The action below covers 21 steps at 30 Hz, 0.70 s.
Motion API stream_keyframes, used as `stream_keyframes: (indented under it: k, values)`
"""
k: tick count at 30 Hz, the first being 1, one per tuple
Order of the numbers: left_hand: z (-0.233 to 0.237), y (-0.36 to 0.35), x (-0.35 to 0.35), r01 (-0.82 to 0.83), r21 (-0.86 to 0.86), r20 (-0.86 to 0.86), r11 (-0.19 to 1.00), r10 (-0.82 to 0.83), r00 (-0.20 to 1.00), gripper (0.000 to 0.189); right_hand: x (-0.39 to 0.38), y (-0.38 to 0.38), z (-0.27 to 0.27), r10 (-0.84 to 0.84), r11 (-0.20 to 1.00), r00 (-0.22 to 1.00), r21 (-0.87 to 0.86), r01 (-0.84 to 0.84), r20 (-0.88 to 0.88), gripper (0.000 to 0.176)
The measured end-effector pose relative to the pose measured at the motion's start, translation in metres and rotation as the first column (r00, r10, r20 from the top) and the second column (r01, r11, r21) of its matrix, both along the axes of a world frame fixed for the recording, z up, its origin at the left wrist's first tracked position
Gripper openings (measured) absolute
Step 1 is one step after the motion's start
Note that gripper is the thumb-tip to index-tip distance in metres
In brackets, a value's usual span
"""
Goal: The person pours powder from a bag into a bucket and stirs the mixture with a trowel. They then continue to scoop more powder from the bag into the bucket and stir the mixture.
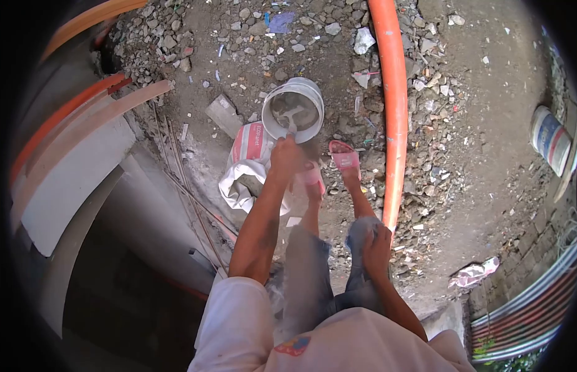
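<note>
My left hand (288, 156) reaches down to the near rim of a white bucket (312, 93), its fingers closed around the handle of a short hand tool (293, 114). The tool's grey, T-shaped end lies inside the bucket over a grey mix; its exact kind is not clear. My right hand (376, 247) rests on my right knee, its fingers laid over the jeans, holding nothing. Beside the bucket, left of my feet, stands an open white-and-red sack (244, 186) with grey powder showing in its mouth.
A thick orange pipe (395, 111) runs along the ground right of my feet in pink slippers (345, 159). Rubble and stones cover the dirt. A flat block (224, 116) lies by the sack. Thin rods (188, 191) lean at left. Another bucket (550, 141) lies far right.
</note>
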State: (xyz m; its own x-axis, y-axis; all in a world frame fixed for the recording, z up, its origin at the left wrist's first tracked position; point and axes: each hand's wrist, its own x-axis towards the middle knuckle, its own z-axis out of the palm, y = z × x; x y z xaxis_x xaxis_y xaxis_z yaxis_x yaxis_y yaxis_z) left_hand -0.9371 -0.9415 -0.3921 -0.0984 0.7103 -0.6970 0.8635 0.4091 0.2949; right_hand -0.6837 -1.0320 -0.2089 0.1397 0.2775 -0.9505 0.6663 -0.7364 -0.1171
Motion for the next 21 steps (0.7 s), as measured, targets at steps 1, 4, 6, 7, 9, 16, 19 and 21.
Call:
stream_keyframes:
  k: [1, 4, 6, 7, 9, 16, 19, 21]
  values:
    - [0.001, -0.002, -0.003, 0.004, 0.02, 0.047, 1.0, -0.005, 0.999, 0.037, 0.0, -0.005, -0.002, 0.01, 0.999, 1.0, 0.036, -0.011, 0.029, 0.038]
    - [0.037, 0.016, -0.011, 0.193, -0.209, -0.021, 0.959, -0.202, 0.979, 0.042, -0.002, -0.042, -0.014, 0.045, 0.977, 0.988, 0.2, -0.074, 0.148, 0.037]
    - [0.039, 0.002, -0.018, 0.373, -0.177, -0.151, 0.911, -0.4, 0.904, 0.04, -0.01, -0.044, -0.013, -0.029, 0.978, 0.991, 0.209, 0.0, 0.134, 0.037]
    - [0.034, 0.001, -0.019, 0.465, -0.157, -0.209, 0.871, -0.49, 0.846, 0.039, -0.013, -0.042, -0.014, -0.07, 0.974, 0.988, 0.222, 0.038, 0.139, 0.037]
    - [0.005, 0.012, -0.019, 0.585, -0.161, -0.283, 0.795, -0.605, 0.744, 0.034, -0.03, -0.03, -0.008, -0.02, 0.981, 0.973, 0.192, -0.025, 0.228, 0.038]
    - [-0.049, 0.048, -0.006, 0.156, -0.106, -0.037, 0.982, -0.16, 0.986, 0.023, -0.038, -0.088, -0.03, -0.054, 0.981, 0.966, 0.193, 0.005, 0.252, 0.039]
    - [-0.074, 0.034, -0.019, -0.02, -0.056, 0.027, 0.998, 0.021, 0.999, 0.025, -0.051, -0.094, -0.026, 0.01, 0.98, 0.946, 0.187, -0.074, 0.323, 0.04]
    - [-0.057, 0.039, -0.018, -0.213, -0.205, 0.13, 0.955, 0.242, 0.961, 0.028, -0.051, -0.106, -0.027, -0.064, 0.987, 0.949, 0.159, 0.015, 0.308, 0.04]
